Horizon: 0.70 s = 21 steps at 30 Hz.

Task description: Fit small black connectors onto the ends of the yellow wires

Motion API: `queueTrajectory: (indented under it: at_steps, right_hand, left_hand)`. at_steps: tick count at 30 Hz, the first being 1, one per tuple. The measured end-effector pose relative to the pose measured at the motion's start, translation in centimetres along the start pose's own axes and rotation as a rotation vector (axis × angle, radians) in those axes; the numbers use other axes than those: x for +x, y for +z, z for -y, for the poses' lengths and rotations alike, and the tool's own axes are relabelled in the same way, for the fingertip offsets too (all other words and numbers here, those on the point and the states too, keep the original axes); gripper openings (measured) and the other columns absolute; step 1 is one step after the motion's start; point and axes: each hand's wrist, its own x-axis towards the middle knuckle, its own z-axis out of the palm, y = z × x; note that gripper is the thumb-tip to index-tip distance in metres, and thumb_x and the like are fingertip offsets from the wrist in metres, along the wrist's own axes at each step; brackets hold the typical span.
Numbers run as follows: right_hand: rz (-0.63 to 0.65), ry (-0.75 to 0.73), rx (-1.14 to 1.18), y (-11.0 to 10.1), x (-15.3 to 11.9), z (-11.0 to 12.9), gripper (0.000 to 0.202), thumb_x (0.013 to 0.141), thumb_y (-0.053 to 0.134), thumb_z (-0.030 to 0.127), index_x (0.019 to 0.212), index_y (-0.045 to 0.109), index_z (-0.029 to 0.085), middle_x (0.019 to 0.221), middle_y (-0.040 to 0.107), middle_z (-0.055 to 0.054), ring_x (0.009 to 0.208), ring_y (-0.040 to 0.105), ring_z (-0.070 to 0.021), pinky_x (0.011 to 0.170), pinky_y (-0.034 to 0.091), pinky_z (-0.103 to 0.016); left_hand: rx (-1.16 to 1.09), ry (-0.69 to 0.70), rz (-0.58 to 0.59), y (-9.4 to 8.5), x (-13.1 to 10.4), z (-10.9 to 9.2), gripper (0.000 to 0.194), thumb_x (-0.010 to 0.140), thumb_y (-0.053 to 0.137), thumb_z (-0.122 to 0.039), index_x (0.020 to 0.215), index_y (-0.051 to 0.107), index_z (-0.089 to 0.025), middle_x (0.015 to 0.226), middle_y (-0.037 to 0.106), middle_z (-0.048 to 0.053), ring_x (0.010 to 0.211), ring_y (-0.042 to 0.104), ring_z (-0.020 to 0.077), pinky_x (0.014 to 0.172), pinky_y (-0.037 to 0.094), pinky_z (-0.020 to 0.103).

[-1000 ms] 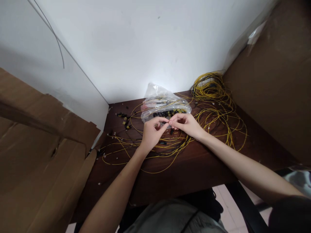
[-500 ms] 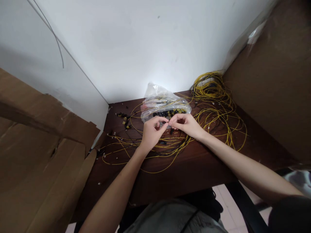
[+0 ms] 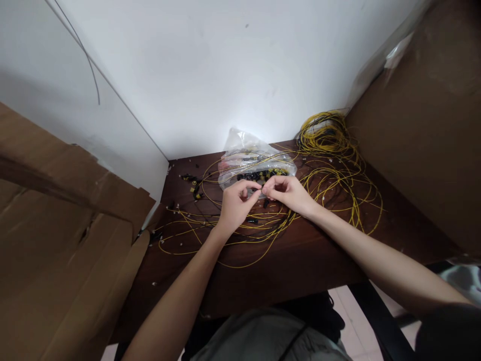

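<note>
Between both hands' pinched fingers (image 3: 257, 192), above yellow cables (image 3: 263, 223), something tiny.

Yellow cables (image 3: 270, 220) clutter table (image 3: 300, 260) centre; plastic bag (image 3: 251, 163) behind; near edge bare.

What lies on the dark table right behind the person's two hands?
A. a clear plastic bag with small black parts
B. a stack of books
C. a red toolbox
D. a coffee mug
A: a clear plastic bag holding small black parts sits just beyond the left hand and right hand.
</note>
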Motion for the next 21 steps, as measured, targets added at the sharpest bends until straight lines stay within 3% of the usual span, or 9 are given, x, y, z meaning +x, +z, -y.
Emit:
queueTrajectory:
  at_steps: [21]
  right_hand:
    - [0.022, 0.002, -0.014, -0.12, -0.04, 0.03, 0.022, 0.071, 0.065, 0.036, 0.074, 0.062, 0.014, 0.062, 0.056, 0.000, 0.054, 0.049, -0.0098, 0.053, 0.039, -0.025]
  left_hand:
    - [0.034, 0.000, 0.029, -0.04, -0.11, 0.14, 0.008, 0.075, 0.060, -0.019, 0.080, 0.067, -0.018, 0.054, 0.036, -0.005, 0.052, 0.037, 0.0082, 0.052, 0.030, 0.022]
